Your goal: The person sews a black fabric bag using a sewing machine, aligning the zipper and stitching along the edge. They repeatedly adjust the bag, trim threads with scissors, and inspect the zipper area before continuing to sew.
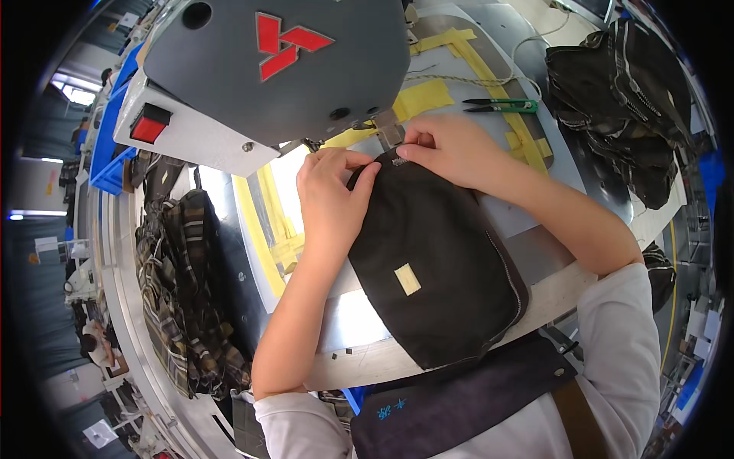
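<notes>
A dark fabric piece (pixel 436 260) with a zipper along its right side and a pale rectangular patch (pixel 407 278) lies beneath the head of a grey sewing machine (pixel 279 76). My left hand (pixel 336 195) pinches the upper left edge of the fabric between thumb and fingers. Beside it, my right hand (pixel 440 153) grips the top edge at a small light stitched spot, just in front of the machine's metal foot (pixel 390 130). Exactly what lies under my fingertips is partly hidden.
Green-handled snips (pixel 501 105) and cord rest on the taped worktop (pixel 535 218). Dark zippered pieces (pixel 612 107) are piled at right, plaid fabric (pixel 176 283) at left. Blue bins (pixel 111 172) stand beyond. Another person (pixel 99 344) is seated at the far left.
</notes>
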Tool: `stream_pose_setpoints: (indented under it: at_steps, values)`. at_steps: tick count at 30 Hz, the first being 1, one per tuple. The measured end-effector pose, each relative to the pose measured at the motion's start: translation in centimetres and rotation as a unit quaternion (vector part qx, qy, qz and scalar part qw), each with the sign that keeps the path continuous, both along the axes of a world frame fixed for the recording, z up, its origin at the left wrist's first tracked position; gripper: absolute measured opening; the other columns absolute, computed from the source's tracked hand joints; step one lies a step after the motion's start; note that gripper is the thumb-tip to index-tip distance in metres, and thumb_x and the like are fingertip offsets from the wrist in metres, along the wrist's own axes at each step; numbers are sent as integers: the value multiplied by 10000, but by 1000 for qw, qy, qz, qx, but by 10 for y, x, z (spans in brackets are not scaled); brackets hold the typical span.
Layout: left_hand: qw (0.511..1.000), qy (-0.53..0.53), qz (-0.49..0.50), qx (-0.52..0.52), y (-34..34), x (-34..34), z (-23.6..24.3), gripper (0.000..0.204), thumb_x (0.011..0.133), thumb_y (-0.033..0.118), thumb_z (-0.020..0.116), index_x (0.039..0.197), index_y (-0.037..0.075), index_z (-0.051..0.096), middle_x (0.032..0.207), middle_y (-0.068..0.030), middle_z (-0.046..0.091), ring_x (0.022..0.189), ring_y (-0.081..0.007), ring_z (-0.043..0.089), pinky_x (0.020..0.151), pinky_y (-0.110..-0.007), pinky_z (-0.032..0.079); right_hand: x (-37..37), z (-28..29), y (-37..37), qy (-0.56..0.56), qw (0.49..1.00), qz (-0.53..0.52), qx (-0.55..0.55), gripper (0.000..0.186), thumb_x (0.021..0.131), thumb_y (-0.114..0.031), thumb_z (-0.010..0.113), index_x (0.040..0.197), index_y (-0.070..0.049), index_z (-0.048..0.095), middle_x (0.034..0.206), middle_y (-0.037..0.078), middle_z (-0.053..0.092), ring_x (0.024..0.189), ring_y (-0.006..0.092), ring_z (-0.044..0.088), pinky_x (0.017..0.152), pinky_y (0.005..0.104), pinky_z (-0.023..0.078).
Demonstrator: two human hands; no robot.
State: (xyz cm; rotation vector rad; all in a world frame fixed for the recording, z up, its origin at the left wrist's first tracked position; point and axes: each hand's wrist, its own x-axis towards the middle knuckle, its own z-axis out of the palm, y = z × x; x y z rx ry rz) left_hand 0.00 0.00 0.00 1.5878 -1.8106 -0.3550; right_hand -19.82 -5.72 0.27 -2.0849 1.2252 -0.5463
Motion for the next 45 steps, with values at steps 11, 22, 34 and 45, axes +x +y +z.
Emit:
stream_pose_setpoints:
  at_steps: [11, 22, 34, 45]
  values:
    - [996, 33, 15, 76, -24, -6, 7, 83, 772, 92, 708, 815, 26, 683, 696, -113, 687, 599, -247, 656, 635, -336, 507, 4, -2, -27, 45, 998, 12, -41, 160, 781, -180, 655, 870, -59, 599, 718, 92, 626, 672, 271, 612, 617, 382, 466]
    - [997, 10, 47, 67, -33, -1, -6, 151, 826, 145, 692, 914, 22, 688, 753, -98, 689, 710, -222, 664, 685, -316, 495, 11, -5, -28, 8, 997, -30, -68, 134, 804, -158, 613, 901, -67, 604, 680, 57, 610, 633, 246, 601, 603, 367, 460]
    - [978, -144, -122, -88, 3, -3, 1, 336, 801, 96, 701, 1121, 17, 637, 1151, -83, 633, 1044, -300, 592, 909, -391, 458, 12, 2, -26, -31, 999, -37, -24, 109, 814, -122, 585, 913, -85, 609, 726, 54, 643, 705, 248, 635, 635, 392, 479]
    - [968, -202, -126, -84, 7, -6, 8, 339, 780, 106, 701, 1108, 33, 648, 1135, -65, 628, 1001, -229, 606, 819, -352, 472, 4, 2, -26, 8, 996, 18, -92, 107, 807, -130, 613, 895, -70, 619, 721, 56, 637, 701, 260, 632, 630, 377, 487]
